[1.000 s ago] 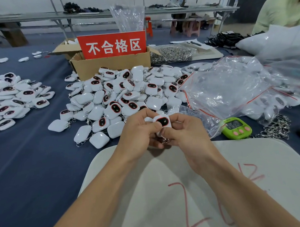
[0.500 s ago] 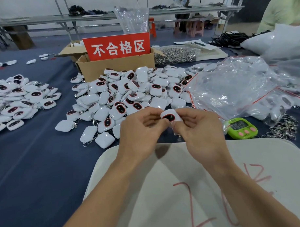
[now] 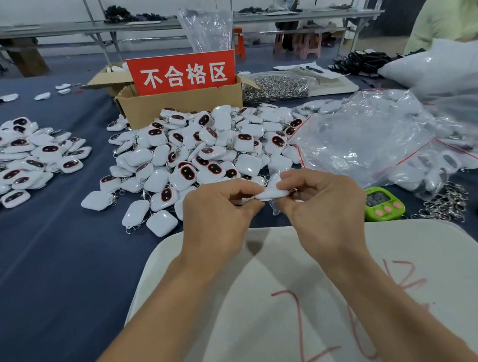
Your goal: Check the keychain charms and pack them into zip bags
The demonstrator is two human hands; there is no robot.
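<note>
A white keychain charm (image 3: 272, 193) lies flat, edge-on to me, between my two hands above the near table edge. My left hand (image 3: 220, 214) pinches its left end with thumb and fingers. My right hand (image 3: 321, 205) pinches its right end, where a metal ring shows at my fingertips. Behind the hands a big heap of white charms with dark red-rimmed faces (image 3: 201, 152) covers the blue cloth. A pile of clear zip bags with red seals (image 3: 372, 138) lies to the right.
A cardboard box (image 3: 181, 104) with a red sign stands behind the heap. A second charm pile (image 3: 25, 158) lies far left. A green timer (image 3: 383, 204) and loose key rings (image 3: 447, 203) sit right. A white board (image 3: 291, 301) with red marks lies under my forearms.
The charm has turned from face-up, dark face visible, to flat and edge-on. Both hands have stayed together on it and shifted slightly right in view.
</note>
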